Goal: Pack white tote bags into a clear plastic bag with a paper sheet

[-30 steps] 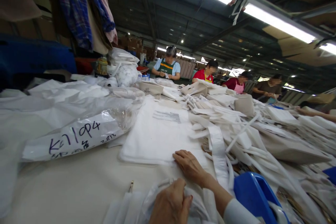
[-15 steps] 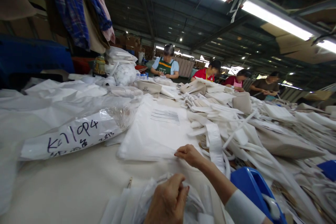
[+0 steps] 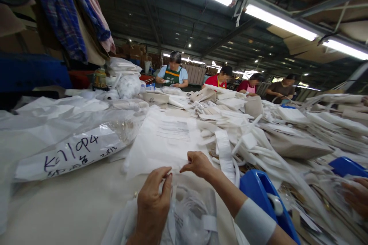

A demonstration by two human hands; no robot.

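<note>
A stack of translucent white plastic bags [image 3: 166,149] with printed lines lies flat in front of me. At its near right edge my right hand [image 3: 198,165] pinches the film of the top bag between thumb and forefinger. My left hand [image 3: 153,203] is raised beside it, thumb and forefinger pressed together close to the same edge. What the left fingertips hold, if anything, is too small to make out. Below my hands, a clear plastic packet [image 3: 191,210] with a pale coiled thing inside lies on white material.
A wrapped roll [image 3: 74,149] with black handwriting lies left. Blue tape dispensers [image 3: 258,187] and heaped white straps and beige pieces [image 3: 296,141] are at right. Another person's hand [image 3: 356,195] shows at the right edge. Several people work across the table.
My left hand has risen from over the clear packet to the bag's near edge, uncovering the packet. My right hand has moved slightly left. Another person's hand has appeared at right.
</note>
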